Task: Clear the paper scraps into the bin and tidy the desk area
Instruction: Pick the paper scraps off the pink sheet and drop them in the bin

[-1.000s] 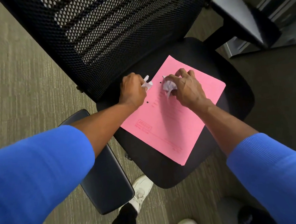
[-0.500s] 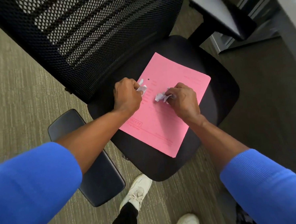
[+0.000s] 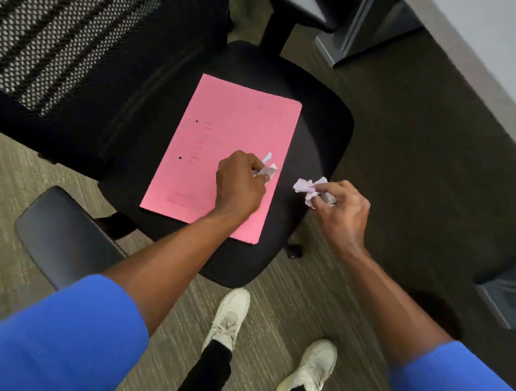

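A pink folder (image 3: 227,137) lies flat on the black seat (image 3: 322,138) of an office chair. My left hand (image 3: 239,184) hovers over the folder's near right edge, fingers closed on a small white paper scrap (image 3: 268,168). My right hand (image 3: 343,211) is off the seat's right side, above the carpet, closed on a crumpled white scrap (image 3: 310,188) that sticks out past the fingers. No bin is in view.
The chair's mesh back (image 3: 64,50) fills the upper left, and its armrests (image 3: 64,235) flank the seat. A grey desk panel (image 3: 476,58) runs down the right edge. My white shoes (image 3: 227,319) stand on the carpet just below the seat.
Both hands have drawn back from the middle of the folder toward the right and nearer me, each carrying its scrap. The right hand has left the seat.
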A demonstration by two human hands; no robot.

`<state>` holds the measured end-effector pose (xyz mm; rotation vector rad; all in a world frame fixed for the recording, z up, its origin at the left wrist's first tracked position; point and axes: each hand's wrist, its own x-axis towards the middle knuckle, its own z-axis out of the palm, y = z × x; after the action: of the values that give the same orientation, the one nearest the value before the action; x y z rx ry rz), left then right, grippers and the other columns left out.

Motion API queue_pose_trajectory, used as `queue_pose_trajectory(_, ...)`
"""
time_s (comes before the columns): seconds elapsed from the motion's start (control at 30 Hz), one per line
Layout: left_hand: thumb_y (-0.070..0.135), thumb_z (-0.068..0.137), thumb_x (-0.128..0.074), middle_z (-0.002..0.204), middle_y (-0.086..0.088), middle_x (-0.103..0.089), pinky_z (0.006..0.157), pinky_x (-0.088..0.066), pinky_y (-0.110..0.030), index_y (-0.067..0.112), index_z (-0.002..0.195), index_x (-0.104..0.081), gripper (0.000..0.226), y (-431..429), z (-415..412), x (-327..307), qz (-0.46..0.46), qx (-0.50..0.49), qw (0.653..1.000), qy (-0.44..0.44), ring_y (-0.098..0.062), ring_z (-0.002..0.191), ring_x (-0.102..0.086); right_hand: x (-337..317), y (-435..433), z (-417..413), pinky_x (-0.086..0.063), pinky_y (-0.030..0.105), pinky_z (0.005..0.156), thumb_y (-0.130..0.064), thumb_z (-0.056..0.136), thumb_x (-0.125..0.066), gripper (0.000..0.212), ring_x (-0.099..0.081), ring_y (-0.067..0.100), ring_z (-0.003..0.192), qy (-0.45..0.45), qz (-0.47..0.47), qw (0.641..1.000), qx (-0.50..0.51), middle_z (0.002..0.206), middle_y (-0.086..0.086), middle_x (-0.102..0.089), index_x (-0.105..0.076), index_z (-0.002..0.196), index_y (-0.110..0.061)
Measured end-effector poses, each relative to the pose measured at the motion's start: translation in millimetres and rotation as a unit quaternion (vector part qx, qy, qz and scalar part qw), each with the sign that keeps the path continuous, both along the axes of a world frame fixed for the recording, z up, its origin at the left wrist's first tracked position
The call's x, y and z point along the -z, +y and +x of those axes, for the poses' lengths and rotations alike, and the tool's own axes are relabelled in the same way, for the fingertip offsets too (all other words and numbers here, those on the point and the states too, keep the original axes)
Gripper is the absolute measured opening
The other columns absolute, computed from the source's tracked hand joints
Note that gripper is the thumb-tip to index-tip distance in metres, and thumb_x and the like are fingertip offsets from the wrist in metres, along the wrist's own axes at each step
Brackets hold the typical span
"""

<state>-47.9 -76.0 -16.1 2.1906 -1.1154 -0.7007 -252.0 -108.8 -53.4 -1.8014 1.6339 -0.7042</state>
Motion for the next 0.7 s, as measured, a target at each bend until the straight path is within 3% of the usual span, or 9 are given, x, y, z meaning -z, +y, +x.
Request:
queue_pose_trajectory(0.1,0.013,0.086,-0.083,0.100,-0.005,-0.077,0.071,-0.044,-0.024,0.011,0.094,-0.079,0.009,3.1,-49.2,2.8,0.018,0.035,0.999,0.018,-0.024,0.088,-0.070,5.5,20.9,-46.8,-0.042,0.000,0.067,-0.010,0.082,-0.079,0.020,-0.065,-0.006,0.077,0.000,0.024,0.998,0.063,0.089,-0.004,-0.071,-0.086,0.096,-0.022)
queue_pose_trajectory(0.17,0.013,0.086,-0.084,0.098,-0.002,-0.075,0.075,-0.045,-0.025,0.013,0.091,-0.079,0.007,8.1,-84.8,6.8,0.027,0.059,0.998,0.023,-0.022,0.089,-0.070,11.2,34.5,-80.9,-0.041,-0.001,0.071,-0.011,0.082,-0.078,0.020,-0.064,-0.005,0.074,0.007,0.041,0.994,0.099,0.090,-0.004,-0.076,-0.086,0.097,-0.023)
queue_pose_trajectory(0.2,0.014,0.085,-0.084,0.097,0.000,-0.075,0.075,-0.046,-0.026,0.014,0.090,-0.079,0.007,10.7,-103.3,9.5,0.033,0.072,0.996,0.026,-0.022,0.089,-0.071,15.8,41.3,-98.6,-0.046,0.004,0.075,-0.013,0.083,-0.078,0.021,-0.066,-0.001,0.077,0.006,0.058,0.991,0.119,0.092,-0.005,-0.078,-0.086,0.098,-0.025)
queue_pose_trajectory(0.27,0.016,0.086,-0.084,0.100,-0.002,-0.076,0.078,-0.051,-0.028,0.015,0.091,-0.080,0.007,16.2,-141.3,15.5,0.048,0.101,0.993,0.034,-0.021,0.089,-0.072,27.5,56.0,-135.3,-0.060,0.029,0.082,-0.019,0.085,-0.077,0.020,-0.073,0.010,0.084,-0.014,0.115,0.979,0.166,0.092,-0.008,-0.080,-0.085,0.100,-0.029)
queue_pose_trajectory(0.37,0.016,0.085,-0.084,0.100,-0.004,-0.075,0.078,-0.050,-0.027,0.015,0.090,-0.081,0.006,25.2,-197.6,29.3,0.061,0.149,0.986,0.035,-0.022,0.090,-0.072,44.9,81.9,-186.5,-0.063,0.048,0.088,-0.013,0.088,-0.074,0.018,-0.077,0.018,0.094,-0.100,0.181,0.956,0.208,0.102,-0.004,-0.079,-0.084,0.099,-0.025)
queue_pose_trajectory(0.43,0.016,0.086,-0.085,0.102,-0.004,-0.076,0.077,-0.049,-0.025,0.015,0.093,-0.081,0.008,31.8,-231.0,38.1,0.069,0.170,0.982,0.034,-0.022,0.090,-0.073,52.9,99.0,-219.3,-0.063,0.051,0.089,-0.004,0.090,-0.073,0.027,-0.078,0.018,0.094,-0.149,0.172,0.950,0.213,0.100,-0.005,-0.081,-0.084,0.091,-0.029)
queue_pose_trajectory(0.5,0.019,0.086,-0.085,0.104,-0.006,-0.077,0.081,-0.054,-0.028,0.012,0.098,-0.081,0.014,39.1,-261.5,48.0,0.079,0.190,0.978,0.031,-0.023,0.092,-0.073,64.5,114.6,-251.6,-0.062,0.052,0.088,-0.001,0.090,-0.075,0.034,-0.077,0.017,0.088,-0.141,0.166,0.952,0.215,0.091,-0.007,-0.081,-0.082,0.084,-0.033)
queue_pose_trajectory(0.6,0.022,0.088,-0.084,0.104,-0.008,-0.080,0.090,-0.060,-0.036,0.009,0.106,-0.082,0.022,49.5,-302.9,65.4,0.113,0.212,0.970,0.037,-0.024,0.097,-0.075,83.3,132.7,-295.0,-0.060,0.056,0.091,-0.015,0.087,-0.079,0.013,-0.077,0.026,0.095,-0.093,0.186,0.943,0.258,0.097,0.002,-0.081,-0.080,0.091,-0.027)
queue_pose_trajectory(0.7,0.027,0.089,-0.085,0.104,-0.006,-0.083,0.088,-0.061,-0.031,0.011,0.106,-0.083,0.023,59.6,-339.1,83.7,0.139,0.225,0.963,0.056,-0.019,0.094,-0.077,98.8,148.7,-332.3,-0.061,0.056,0.088,-0.033,0.079,-0.072,0.017,-0.076,0.030,0.096,-0.078,0.178,0.939,0.282,0.098,0.005,-0.080,-0.077,0.096,-0.033)
